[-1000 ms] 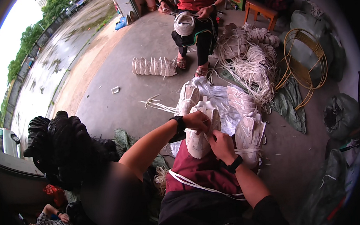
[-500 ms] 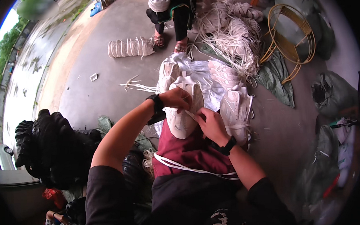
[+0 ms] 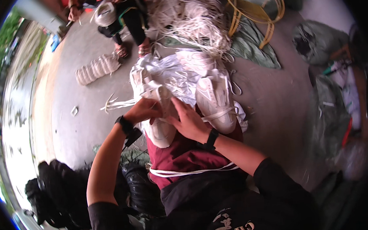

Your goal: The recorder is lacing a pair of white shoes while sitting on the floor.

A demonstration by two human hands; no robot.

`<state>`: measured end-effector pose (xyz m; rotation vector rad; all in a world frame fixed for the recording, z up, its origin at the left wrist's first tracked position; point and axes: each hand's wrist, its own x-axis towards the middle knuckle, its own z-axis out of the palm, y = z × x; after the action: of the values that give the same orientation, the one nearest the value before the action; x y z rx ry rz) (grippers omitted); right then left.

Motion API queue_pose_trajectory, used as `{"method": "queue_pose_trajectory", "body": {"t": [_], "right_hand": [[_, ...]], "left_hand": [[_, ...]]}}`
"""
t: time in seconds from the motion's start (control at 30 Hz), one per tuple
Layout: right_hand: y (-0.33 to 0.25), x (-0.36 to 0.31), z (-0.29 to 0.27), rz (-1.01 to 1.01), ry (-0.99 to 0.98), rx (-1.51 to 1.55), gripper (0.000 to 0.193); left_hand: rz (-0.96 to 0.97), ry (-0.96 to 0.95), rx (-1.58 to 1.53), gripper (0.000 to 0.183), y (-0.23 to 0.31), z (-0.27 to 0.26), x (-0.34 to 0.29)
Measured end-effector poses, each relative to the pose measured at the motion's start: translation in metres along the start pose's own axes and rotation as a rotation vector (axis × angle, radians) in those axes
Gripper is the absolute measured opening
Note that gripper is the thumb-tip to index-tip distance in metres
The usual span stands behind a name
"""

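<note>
A white shoe (image 3: pixel 160 134) rests on my maroon-covered lap, its rounded end toward me. Over its left side, my left hand (image 3: pixel 143 110) is closed, fingers bent in a pinch; what lies between the fingertips is hidden. My right hand (image 3: pixel 189 122) lies along the shoe's right side, fingers stretched out and thumb apart, with nothing visible in it. To the right, a second white shoe (image 3: pixel 218 108) has a pale lace (image 3: pixel 219 113) across it. More white shoes (image 3: pixel 195 61) lie behind, around a crumpled white sheet (image 3: pixel 164 72).
Ahead sits a person (image 3: pixel 129 19) with a roll of white cord (image 3: pixel 105 14). A bundle of cord (image 3: pixel 98 69) lies on the floor at left. A large heap of laces (image 3: pixel 199 23), a yellow round frame (image 3: pixel 266 8) and green sacks (image 3: pixel 320 41) stand behind and right. Black bags (image 3: pixel 60 194) are at lower left.
The view has shifted, so the scene sits further left and higher. My right hand has gone from a pinch to stretched fingers beside the shoe. My left hand stays at the shoe.
</note>
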<state>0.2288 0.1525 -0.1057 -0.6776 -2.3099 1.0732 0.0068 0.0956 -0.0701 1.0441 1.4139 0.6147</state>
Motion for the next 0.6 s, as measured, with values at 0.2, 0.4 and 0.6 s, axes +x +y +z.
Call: {"method": "queue_pose_trajectory", "body": {"t": [0.2,0.4,0.6], "right_hand": [[0.037,-0.005,-0.031,0.023,-0.034,-0.031,0.061],[0.067,-0.02,-0.056,-0.006,-0.02,-0.004,0.061],[0.089,-0.03,-0.095,-0.006,0.008,0.061,0.058]], "left_hand": [[-0.041,0.027,-0.015,0.009,0.021,0.019,0.034],[-0.095,0.059,-0.065,0.008,0.037,0.042,0.064],[-0.146,0.093,-0.092,0.009,0.055,0.069,0.089]]}}
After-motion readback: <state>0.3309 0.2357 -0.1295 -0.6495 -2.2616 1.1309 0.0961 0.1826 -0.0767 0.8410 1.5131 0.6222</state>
